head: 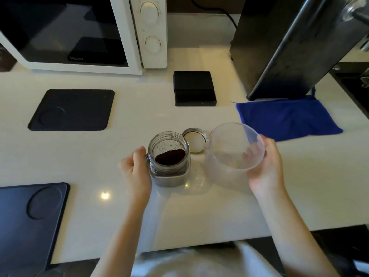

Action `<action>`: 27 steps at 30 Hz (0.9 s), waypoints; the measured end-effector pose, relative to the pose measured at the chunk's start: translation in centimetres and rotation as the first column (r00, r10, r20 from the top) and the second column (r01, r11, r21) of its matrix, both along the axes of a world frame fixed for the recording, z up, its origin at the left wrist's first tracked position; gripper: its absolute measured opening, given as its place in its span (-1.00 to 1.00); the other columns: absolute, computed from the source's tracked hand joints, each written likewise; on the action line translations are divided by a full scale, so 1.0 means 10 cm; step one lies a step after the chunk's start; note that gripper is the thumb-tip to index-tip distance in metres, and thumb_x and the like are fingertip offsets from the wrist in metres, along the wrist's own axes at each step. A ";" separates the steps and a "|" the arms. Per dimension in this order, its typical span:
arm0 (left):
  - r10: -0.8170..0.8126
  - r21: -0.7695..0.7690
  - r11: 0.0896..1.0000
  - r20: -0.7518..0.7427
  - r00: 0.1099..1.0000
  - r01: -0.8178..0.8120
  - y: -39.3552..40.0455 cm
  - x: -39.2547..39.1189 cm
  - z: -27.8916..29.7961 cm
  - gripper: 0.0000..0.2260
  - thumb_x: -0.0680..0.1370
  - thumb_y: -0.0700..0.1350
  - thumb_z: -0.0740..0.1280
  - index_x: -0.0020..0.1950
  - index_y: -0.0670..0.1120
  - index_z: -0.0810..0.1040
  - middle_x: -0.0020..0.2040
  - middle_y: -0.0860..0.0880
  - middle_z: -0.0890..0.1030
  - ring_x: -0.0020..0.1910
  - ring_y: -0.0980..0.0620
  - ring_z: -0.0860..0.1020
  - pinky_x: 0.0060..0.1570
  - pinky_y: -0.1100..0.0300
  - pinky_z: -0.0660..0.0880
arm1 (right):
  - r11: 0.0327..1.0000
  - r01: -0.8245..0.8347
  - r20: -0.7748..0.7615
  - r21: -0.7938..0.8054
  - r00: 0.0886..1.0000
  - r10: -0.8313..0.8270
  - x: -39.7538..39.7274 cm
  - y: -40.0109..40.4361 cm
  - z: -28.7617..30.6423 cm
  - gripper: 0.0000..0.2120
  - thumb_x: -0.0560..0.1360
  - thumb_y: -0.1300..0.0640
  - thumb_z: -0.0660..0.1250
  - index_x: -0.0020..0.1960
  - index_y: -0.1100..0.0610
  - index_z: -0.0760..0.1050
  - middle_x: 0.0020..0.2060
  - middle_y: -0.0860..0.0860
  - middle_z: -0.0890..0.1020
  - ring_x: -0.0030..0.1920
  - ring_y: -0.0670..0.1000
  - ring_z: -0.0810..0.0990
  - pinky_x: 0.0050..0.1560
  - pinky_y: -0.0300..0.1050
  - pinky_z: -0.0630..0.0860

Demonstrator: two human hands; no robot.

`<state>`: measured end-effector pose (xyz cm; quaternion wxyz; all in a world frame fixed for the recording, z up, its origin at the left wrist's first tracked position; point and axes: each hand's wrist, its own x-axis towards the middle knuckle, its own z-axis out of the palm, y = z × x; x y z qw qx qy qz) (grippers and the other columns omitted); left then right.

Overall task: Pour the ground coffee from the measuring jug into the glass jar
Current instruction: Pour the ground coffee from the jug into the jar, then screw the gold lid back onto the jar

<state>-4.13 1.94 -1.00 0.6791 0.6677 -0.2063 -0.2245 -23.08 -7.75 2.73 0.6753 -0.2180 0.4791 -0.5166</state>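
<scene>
Ground coffee (170, 156), dark brown, sits in a heap at the bottom of the clear glass jar with a threaded neck and side handle (169, 156), which stands upright on the white counter surface (199, 212) near the middle, closer to its front edge than its back. I see my left hand (135, 170) closed around the jar's handle on its left side. My right hand (265, 170) grips the clear plastic measuring jug (231, 154) from the right, fingers curled over its rim; the jug is tilted with its mouth turned up towards me, just beside the jar on the right, and looks empty. A round metal jar lid (194, 139) lies flat just behind the two, partly hidden by the jug. A blue cloth (287, 118) lies towards the right edge, a black square scale (194, 88) further back, and dark rectangular mats (71, 109) lie along the left side in front of a white microwave (137, 37).
</scene>
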 end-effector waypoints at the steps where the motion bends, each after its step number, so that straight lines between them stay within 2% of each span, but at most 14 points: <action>1: 0.001 -0.005 1.000 -0.005 1.000 -0.001 0.00 0.00 -0.01 -0.69 0.37 -0.22 0.11 -0.50 0.04 0.09 -0.59 0.15 0.09 -0.51 0.19 0.04 -0.52 0.31 -0.01 | 1.000 -0.009 0.019 0.000 1.000 0.009 0.02 0.03 -0.02 -0.65 0.50 0.22 0.15 -0.45 0.05 0.35 -0.62 -0.15 0.40 -0.57 -0.15 0.39 -0.53 -0.34 0.36; 6: -0.002 0.001 1.000 0.002 1.000 0.002 0.00 0.01 -0.03 -0.68 0.36 -0.21 0.10 -0.51 0.08 0.08 -0.58 0.14 0.09 -0.50 0.18 0.03 -0.50 0.27 -0.04 | 0.999 -0.048 0.026 0.006 0.999 0.048 0.04 0.08 -0.13 -0.75 0.51 0.17 0.19 -0.33 0.09 0.44 -0.54 -0.12 0.50 -0.47 -0.14 0.50 -0.45 -0.35 0.44; 9: 0.000 0.011 1.000 0.004 1.000 -0.001 0.02 -0.01 -0.03 -0.72 0.37 -0.20 0.09 -0.47 0.02 0.08 -0.56 0.14 0.08 -0.49 0.18 0.03 -0.50 0.27 -0.03 | 1.000 -0.020 -0.061 0.007 0.998 0.020 0.02 0.05 -0.18 -0.77 0.49 0.18 0.23 -0.34 0.08 0.46 -0.48 -0.09 0.51 -0.45 -0.13 0.49 -0.43 -0.36 0.44; 11: -0.003 0.030 1.000 0.012 1.000 0.002 0.03 -0.01 -0.03 -0.77 0.37 -0.18 0.09 -0.43 -0.01 0.08 -0.55 0.12 0.08 -0.47 0.16 0.03 -0.48 0.25 -0.03 | 0.999 -0.044 -0.124 -0.024 0.991 0.041 -0.02 0.03 -0.22 -0.79 0.48 0.18 0.24 -0.34 0.08 0.44 -0.42 -0.05 0.48 -0.40 -0.11 0.47 -0.35 -0.27 0.44; 15: -0.021 0.026 0.999 -0.007 1.000 0.021 0.04 0.02 -0.01 -0.71 0.40 -0.16 0.10 -0.51 0.03 0.13 -0.58 0.13 0.15 -0.51 0.17 0.09 -0.52 0.31 0.05 | 0.967 -0.227 -0.110 -0.113 0.970 0.215 -0.18 -0.11 -0.26 -0.71 0.47 0.02 0.17 -0.35 0.06 0.53 -0.37 -0.06 0.58 -0.25 -0.05 0.52 -0.17 -0.16 0.41; 17: -0.046 0.040 0.998 0.001 0.999 0.046 0.06 0.04 -0.02 -0.70 0.43 -0.10 0.09 -0.52 0.06 0.23 -0.57 0.14 0.26 -0.51 0.17 0.19 -0.48 0.32 0.14 | 0.923 -0.349 -0.179 -0.162 0.930 0.320 -0.25 -0.27 -0.24 -0.77 0.39 -0.03 0.22 -0.23 0.07 0.58 -0.24 -0.04 0.63 -0.08 0.03 0.53 -0.02 -0.06 0.39; 19: -0.085 0.051 0.995 0.041 0.996 0.083 0.12 0.06 -0.06 -0.77 0.45 0.02 0.07 -0.36 0.03 0.39 -0.44 0.15 0.41 -0.41 0.19 0.32 -0.35 0.29 0.26 | 0.838 -0.516 -0.396 -0.178 0.817 0.419 -0.27 -0.46 -0.21 -0.82 0.38 0.04 0.26 -0.10 0.08 0.58 -0.13 -0.01 0.65 0.00 0.05 0.55 0.03 -0.01 0.41; 20: -0.111 0.051 0.993 0.058 0.992 0.108 0.16 0.06 -0.09 -0.77 0.44 0.10 0.06 -0.25 0.04 0.43 -0.33 0.13 0.46 -0.32 0.19 0.38 -0.25 0.29 0.31 | 0.776 -0.608 -0.528 -0.171 0.721 0.448 -0.26 -0.56 -0.17 -0.86 0.42 0.10 0.29 -0.06 0.04 0.58 -0.09 -0.05 0.65 0.03 0.01 0.57 0.05 -0.06 0.44; 22: -0.172 0.079 0.983 0.115 0.978 0.163 0.27 0.07 -0.15 -0.72 0.42 0.17 0.03 -0.05 0.10 0.44 -0.11 0.13 0.53 -0.13 0.22 0.45 -0.07 0.33 0.36 | 0.584 -0.799 -0.745 -0.141 0.475 0.469 -0.17 -0.75 -0.07 -0.75 0.44 0.23 0.34 0.02 -0.06 0.56 -0.02 -0.17 0.63 0.07 -0.16 0.54 0.06 -0.22 0.45; 23: -0.208 0.120 0.974 0.152 0.966 0.191 0.35 0.07 -0.18 -0.67 0.43 0.18 0.03 0.06 0.11 0.43 -0.01 0.15 0.54 -0.02 0.23 0.47 0.03 0.32 0.37 | 0.461 -0.881 -0.813 -0.104 0.342 0.471 -0.10 -0.84 -0.02 -0.67 0.42 0.27 0.37 0.08 -0.09 0.53 0.02 -0.23 0.59 0.09 -0.25 0.49 0.06 -0.30 0.42; 25: -0.292 0.286 0.933 0.253 0.922 0.217 0.50 0.09 -0.24 -0.52 0.43 0.24 0.06 0.27 0.07 0.37 0.20 0.06 0.52 0.20 0.12 0.44 0.25 0.11 0.34 | 0.237 -0.971 -0.882 0.018 0.096 0.461 0.07 -0.99 0.00 -0.54 0.39 0.24 0.42 0.19 -0.13 0.45 0.13 -0.33 0.47 0.10 -0.42 0.37 0.08 -0.36 0.32; 27: -0.389 0.475 0.860 0.374 0.842 0.187 0.63 0.11 -0.29 -0.32 0.41 0.38 0.04 0.39 0.00 0.28 0.38 -0.02 0.41 0.37 0.02 0.32 0.37 -0.05 0.22 | 0.087 -0.988 -0.902 0.126 -0.078 0.424 0.23 -1.12 -0.07 -0.45 0.37 0.16 0.47 0.28 -0.14 0.37 0.19 -0.32 0.40 0.14 -0.43 0.31 0.16 -0.32 0.26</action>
